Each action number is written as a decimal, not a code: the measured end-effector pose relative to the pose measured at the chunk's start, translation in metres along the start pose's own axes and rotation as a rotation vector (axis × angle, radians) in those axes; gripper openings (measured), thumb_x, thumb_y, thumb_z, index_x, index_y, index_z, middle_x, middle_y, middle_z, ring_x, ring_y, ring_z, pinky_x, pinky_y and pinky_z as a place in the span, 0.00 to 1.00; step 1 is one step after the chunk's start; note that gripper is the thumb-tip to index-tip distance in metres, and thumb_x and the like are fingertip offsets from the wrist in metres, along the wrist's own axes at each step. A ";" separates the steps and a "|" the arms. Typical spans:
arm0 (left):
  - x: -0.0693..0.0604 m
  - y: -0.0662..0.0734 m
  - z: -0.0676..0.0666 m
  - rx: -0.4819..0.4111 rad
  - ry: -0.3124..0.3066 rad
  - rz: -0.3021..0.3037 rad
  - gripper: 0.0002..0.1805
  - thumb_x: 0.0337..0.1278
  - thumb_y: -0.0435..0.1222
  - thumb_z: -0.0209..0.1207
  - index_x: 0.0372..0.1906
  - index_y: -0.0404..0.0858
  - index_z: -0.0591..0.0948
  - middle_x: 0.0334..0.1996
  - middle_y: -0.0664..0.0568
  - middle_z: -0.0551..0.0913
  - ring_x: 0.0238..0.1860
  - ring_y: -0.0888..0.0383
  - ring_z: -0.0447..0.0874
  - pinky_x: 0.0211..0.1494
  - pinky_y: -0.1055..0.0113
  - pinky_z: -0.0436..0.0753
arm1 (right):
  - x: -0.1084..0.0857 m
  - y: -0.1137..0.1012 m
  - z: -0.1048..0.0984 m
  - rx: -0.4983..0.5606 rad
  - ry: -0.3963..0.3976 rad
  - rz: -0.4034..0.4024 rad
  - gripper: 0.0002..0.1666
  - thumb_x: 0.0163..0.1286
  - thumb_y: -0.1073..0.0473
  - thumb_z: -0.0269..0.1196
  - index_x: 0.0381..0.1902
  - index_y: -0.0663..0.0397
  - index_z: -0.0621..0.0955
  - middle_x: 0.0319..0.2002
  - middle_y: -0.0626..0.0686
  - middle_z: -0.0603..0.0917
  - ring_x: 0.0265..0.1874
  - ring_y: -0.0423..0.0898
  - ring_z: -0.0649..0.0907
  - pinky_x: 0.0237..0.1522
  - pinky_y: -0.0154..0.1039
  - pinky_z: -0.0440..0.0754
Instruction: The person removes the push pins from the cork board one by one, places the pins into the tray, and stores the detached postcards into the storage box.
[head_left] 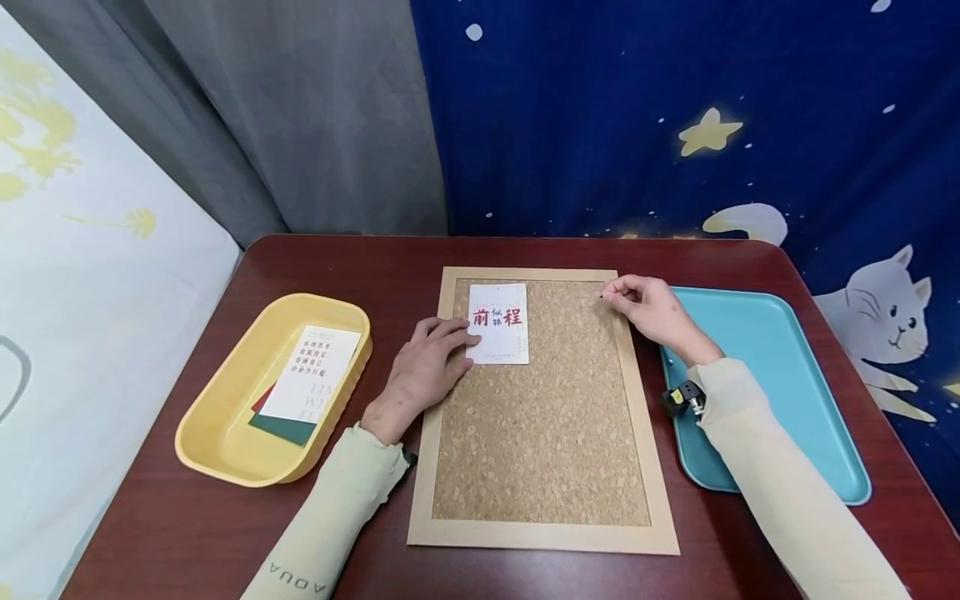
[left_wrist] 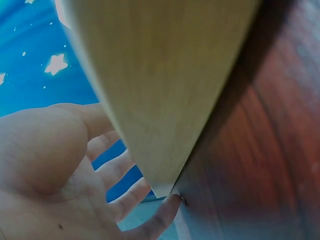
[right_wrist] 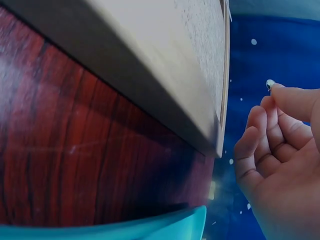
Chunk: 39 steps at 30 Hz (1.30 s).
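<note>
A white card [head_left: 498,346] with red and dark characters lies upright at the upper left of a cork board [head_left: 540,442] with a pale wooden frame. My left hand [head_left: 431,362] rests over the board's left frame, fingers spread and relaxed, fingertips on the card's left edge. In the left wrist view, the palm [left_wrist: 45,155] is beside the frame's side. My right hand [head_left: 654,312] is over the board's upper right corner, pinching a small shiny thumbtack [right_wrist: 270,84] between thumb and index finger. Its other fingers [right_wrist: 257,120] are curled loosely.
Left of the board is a yellow tray [head_left: 217,417] holding a white printed card [head_left: 315,383] over green and red ones. A turquoise tray [head_left: 780,400] stands on the right, under my right forearm. Curtains hang behind the dark red table [head_left: 360,250].
</note>
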<state>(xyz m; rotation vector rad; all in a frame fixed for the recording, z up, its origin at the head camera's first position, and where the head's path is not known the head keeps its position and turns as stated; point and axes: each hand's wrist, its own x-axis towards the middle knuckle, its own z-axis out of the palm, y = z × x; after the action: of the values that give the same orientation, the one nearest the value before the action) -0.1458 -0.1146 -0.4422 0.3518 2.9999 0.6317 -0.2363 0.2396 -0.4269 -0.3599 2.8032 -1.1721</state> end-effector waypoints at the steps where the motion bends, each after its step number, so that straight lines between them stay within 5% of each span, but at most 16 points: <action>1: 0.000 0.000 0.000 0.001 -0.002 -0.002 0.20 0.72 0.43 0.63 0.65 0.50 0.83 0.75 0.54 0.73 0.77 0.48 0.63 0.67 0.46 0.80 | -0.001 0.001 0.000 0.002 0.000 0.002 0.15 0.80 0.54 0.60 0.51 0.59 0.85 0.41 0.62 0.87 0.32 0.42 0.77 0.35 0.31 0.74; 39: 0.001 -0.001 0.001 -0.004 -0.004 -0.004 0.19 0.73 0.43 0.62 0.65 0.51 0.83 0.76 0.55 0.72 0.77 0.49 0.63 0.68 0.45 0.79 | -0.033 0.036 -0.027 -0.041 0.057 0.062 0.18 0.82 0.49 0.57 0.51 0.56 0.85 0.44 0.61 0.86 0.32 0.41 0.74 0.32 0.33 0.70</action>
<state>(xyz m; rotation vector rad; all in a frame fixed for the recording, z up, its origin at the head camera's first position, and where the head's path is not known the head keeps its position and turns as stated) -0.1467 -0.1150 -0.4432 0.3472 2.9939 0.6362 -0.2149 0.2907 -0.4344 -0.2444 2.8684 -1.1323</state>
